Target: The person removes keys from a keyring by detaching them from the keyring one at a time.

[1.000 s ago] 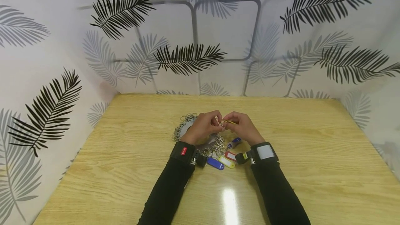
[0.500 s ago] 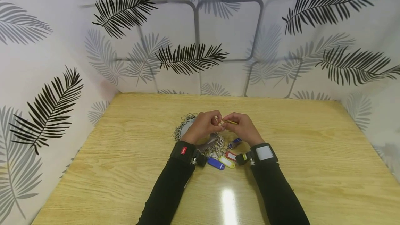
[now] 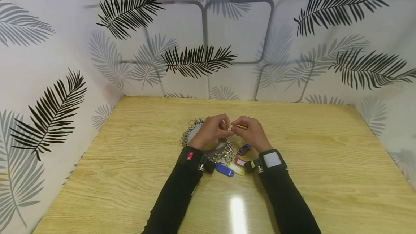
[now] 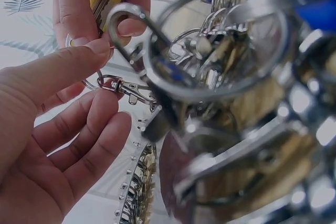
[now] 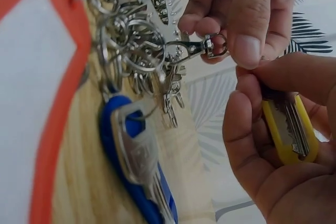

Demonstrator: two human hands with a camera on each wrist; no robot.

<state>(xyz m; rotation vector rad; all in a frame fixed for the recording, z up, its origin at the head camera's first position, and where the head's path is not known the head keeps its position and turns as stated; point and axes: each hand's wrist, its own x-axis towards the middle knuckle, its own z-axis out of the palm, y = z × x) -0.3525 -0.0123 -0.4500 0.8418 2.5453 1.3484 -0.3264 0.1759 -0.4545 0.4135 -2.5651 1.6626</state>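
Left hand (image 3: 212,130): raised above the middle of the wooden table (image 3: 325,161), grip closed in a pinch, thumb and forefinger holding the small ring of a silver swivel clasp (image 5: 197,49); the clasp hangs free toward the table. Right hand (image 3: 251,130): just beside the left, fingertips meeting it, grip closed around a key with a yellow head (image 5: 291,129), the blade lying across the curled fingers and the thumb pressed at its end next to the clasp ring. Whether key and clasp are already joined cannot be told. Below the hands, on the table: a heap of silver key rings and clasps (image 3: 195,133) around a dark round base, partly covered by the left wrist. Near the wrists, lying flat: a blue key tag (image 3: 224,170), a yellow key tag (image 3: 235,168), a red key tag (image 3: 239,161), and a key with a blue head (image 3: 244,149) just under the right hand. Both forearms in black sleeves with wrist-worn cameras. Leaf-patterned panels stand around the table.
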